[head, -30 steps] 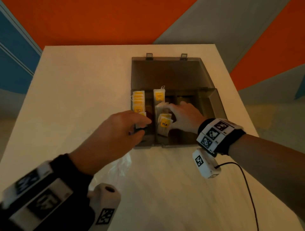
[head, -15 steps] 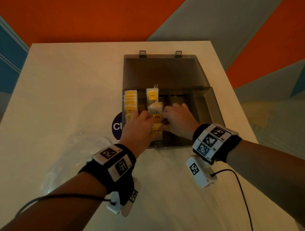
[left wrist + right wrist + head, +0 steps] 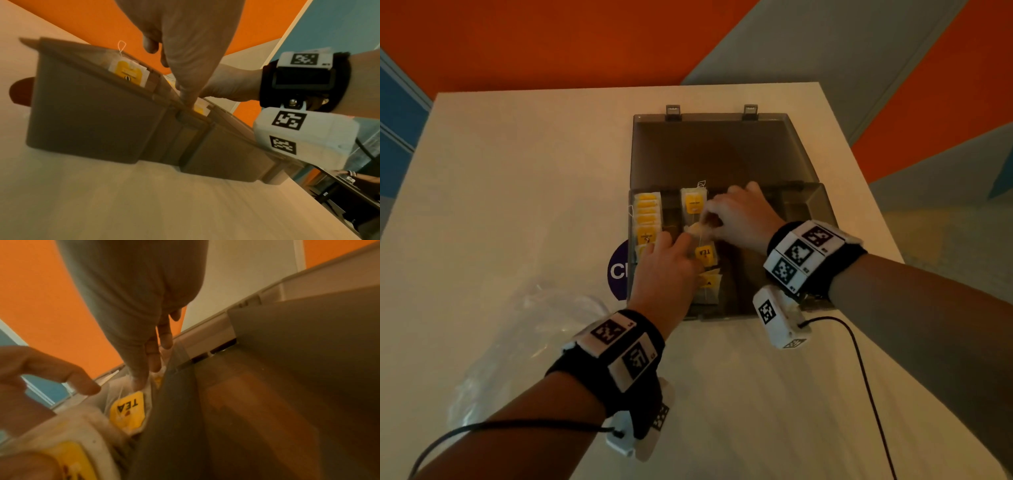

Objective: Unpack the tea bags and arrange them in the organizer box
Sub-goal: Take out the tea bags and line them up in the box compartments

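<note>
Both the left hand [image 3: 666, 265] and right hand [image 3: 743, 217] work with fingers pinching a tea bag [image 3: 697, 230] in the second compartment of the organizer box [image 3: 806, 219] on the desk [image 3: 517, 171]; light, limp, tear-prone, it seems best held by its paper edges.

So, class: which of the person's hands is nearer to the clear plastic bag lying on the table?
Left. The left hand is over the organizer box's near-left part, on the side of the plastic bag; the right hand is farther, over the middle compartments.
</note>
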Available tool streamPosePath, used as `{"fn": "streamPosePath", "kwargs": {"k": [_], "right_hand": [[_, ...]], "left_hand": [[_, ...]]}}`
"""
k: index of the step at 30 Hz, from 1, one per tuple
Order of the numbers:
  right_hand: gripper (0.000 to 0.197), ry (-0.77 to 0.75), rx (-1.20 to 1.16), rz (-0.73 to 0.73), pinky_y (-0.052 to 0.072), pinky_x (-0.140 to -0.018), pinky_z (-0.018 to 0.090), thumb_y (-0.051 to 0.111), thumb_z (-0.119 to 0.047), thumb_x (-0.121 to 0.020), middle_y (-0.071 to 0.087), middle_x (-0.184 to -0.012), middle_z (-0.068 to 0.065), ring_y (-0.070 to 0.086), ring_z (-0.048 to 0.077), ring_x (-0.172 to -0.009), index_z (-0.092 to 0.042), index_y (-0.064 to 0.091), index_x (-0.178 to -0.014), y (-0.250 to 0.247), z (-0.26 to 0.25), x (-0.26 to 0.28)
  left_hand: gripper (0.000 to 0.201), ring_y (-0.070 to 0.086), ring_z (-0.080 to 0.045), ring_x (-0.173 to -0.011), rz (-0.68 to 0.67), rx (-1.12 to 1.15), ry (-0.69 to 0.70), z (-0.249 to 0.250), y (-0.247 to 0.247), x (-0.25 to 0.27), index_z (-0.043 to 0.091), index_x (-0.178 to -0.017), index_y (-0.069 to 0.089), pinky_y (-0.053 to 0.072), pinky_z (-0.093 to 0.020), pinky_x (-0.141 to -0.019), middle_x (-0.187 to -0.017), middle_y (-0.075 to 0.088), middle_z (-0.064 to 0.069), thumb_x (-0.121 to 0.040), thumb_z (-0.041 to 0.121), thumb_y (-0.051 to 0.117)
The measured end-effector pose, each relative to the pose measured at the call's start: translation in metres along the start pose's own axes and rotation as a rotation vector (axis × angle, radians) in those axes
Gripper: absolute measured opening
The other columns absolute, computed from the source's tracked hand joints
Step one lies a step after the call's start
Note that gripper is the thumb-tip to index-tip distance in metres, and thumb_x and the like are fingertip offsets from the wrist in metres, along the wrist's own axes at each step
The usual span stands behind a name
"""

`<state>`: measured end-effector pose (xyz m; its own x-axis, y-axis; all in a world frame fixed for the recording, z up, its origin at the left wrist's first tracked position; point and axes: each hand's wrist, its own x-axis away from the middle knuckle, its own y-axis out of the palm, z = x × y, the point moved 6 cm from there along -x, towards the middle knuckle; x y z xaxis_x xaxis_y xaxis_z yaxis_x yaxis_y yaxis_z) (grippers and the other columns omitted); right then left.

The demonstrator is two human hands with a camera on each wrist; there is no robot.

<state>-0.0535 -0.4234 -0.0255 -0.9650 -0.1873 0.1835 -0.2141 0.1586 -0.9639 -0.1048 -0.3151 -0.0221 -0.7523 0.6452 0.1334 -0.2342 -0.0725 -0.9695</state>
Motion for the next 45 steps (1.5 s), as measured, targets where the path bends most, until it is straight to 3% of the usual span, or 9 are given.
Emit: {"fn": "streamPosePath", "kwargs": {"k": [8,14,17,27,30,34,39,42,45], "right_hand": [[0.010,-0.020,-0.063,-0.133,0.024,-0.092,0.038,0.058,-0.039,-0.085,0.050,-0.084,-0.013,0.046,0.014,-0.097,-0.032,0.052,-0.080,0.010,0.002,0.005],[0.038,0.019,-0.101,-0.120,0.023,-0.094,0.039,0.059,-0.045,-0.083,0.060,-0.110,-0.005,0.048,0.020,-0.107,-0.028,0.051,-0.116,0.013,0.004,0.004],[0.040,-0.002,-0.008,-0.117,0.024,-0.095,0.041,0.059,-0.044,-0.083,0.056,-0.116,-0.001,0.045,0.022,-0.111,-0.026,0.052,-0.119,0.014,0.001,0.000],[0.022,0.034,-0.115,-0.102,0.022,-0.087,0.035,0.062,-0.044,-0.081,0.056,-0.083,-0.007,0.050,0.013,-0.084,-0.025,0.053,-0.077,0.004,0.000,0.008],[0.024,0.029,-0.135,-0.119,0.020,-0.085,0.034,0.065,-0.045,-0.077,0.056,-0.077,-0.009,0.051,0.012,-0.084,-0.026,0.053,-0.069,0.005,-0.002,0.010],[0.004,0.017,-0.458,-0.434,0.031,-0.085,0.021,0.068,-0.029,-0.078,0.058,-0.079,-0.020,0.052,-0.002,-0.082,-0.028,0.065,-0.080,0.009,-0.002,0.023],[0.019,0.003,-0.460,-0.114,0.036,-0.071,0.005,0.056,-0.011,-0.088,0.062,-0.103,-0.005,0.055,0.000,-0.090,-0.013,0.066,-0.105,-0.016,0.017,0.004],[0.023,-0.076,-0.255,-0.128,0.039,-0.078,0.016,0.056,-0.017,-0.089,0.062,-0.114,0.001,0.055,0.010,-0.101,-0.015,0.063,-0.111,-0.004,0.006,-0.011],[0.028,-0.115,0.020,-0.205,0.032,-0.089,0.035,0.057,-0.027,-0.087,0.061,-0.112,0.002,0.054,0.020,-0.105,-0.020,0.058,-0.114,0.013,-0.003,-0.019]], "left_hand": [[0.033,0.032,-0.027,-0.120,0.013,0.037,-0.075,-0.006,0.001,-0.002,0.028,-0.119,0.058,0.027,-0.040,-0.098,-0.143,0.038,0.001,-0.088,0.036,0.051],[0.032,0.032,-0.025,-0.118,-0.013,0.004,-0.099,-0.006,0.004,-0.008,0.025,-0.118,0.058,0.027,-0.037,-0.095,-0.140,0.040,0.001,-0.088,0.036,0.050],[0.033,0.033,-0.025,-0.117,-0.013,-0.006,-0.088,-0.005,0.004,-0.010,0.023,-0.119,0.057,0.028,-0.037,-0.095,-0.141,0.038,0.000,-0.088,0.033,0.051],[0.033,0.036,-0.024,-0.110,0.018,-0.029,-0.026,-0.005,0.005,-0.008,0.023,-0.121,0.056,0.029,-0.035,-0.092,-0.140,0.041,0.004,-0.090,0.032,0.049],[0.031,0.046,-0.029,-0.100,0.073,-0.022,-0.002,-0.003,0.003,-0.007,0.017,-0.113,0.061,0.035,-0.040,-0.085,-0.123,0.057,-0.004,-0.084,0.028,0.060],[0.028,0.056,-0.021,-0.072,0.059,-0.148,0.019,-0.001,0.008,-0.006,0.024,-0.090,0.071,0.045,-0.034,-0.065,-0.085,0.071,0.003,-0.064,0.032,0.078],[0.021,0.056,-0.016,-0.061,0.044,-0.219,0.052,0.004,0.006,-0.003,0.024,-0.063,0.071,0.046,-0.030,-0.059,-0.063,0.067,0.008,-0.050,0.034,0.084],[0.021,0.055,-0.015,-0.062,-0.006,-0.278,0.061,0.005,0.006,-0.003,0.025,-0.061,0.070,0.044,-0.030,-0.060,-0.060,0.065,0.011,-0.051,0.039,0.083],[0.018,0.053,-0.019,-0.086,-0.051,-0.273,0.102,0.010,0.005,0.001,0.024,-0.089,0.069,0.040,-0.035,-0.079,-0.088,0.068,0.008,-0.078,0.037,0.064]]}}
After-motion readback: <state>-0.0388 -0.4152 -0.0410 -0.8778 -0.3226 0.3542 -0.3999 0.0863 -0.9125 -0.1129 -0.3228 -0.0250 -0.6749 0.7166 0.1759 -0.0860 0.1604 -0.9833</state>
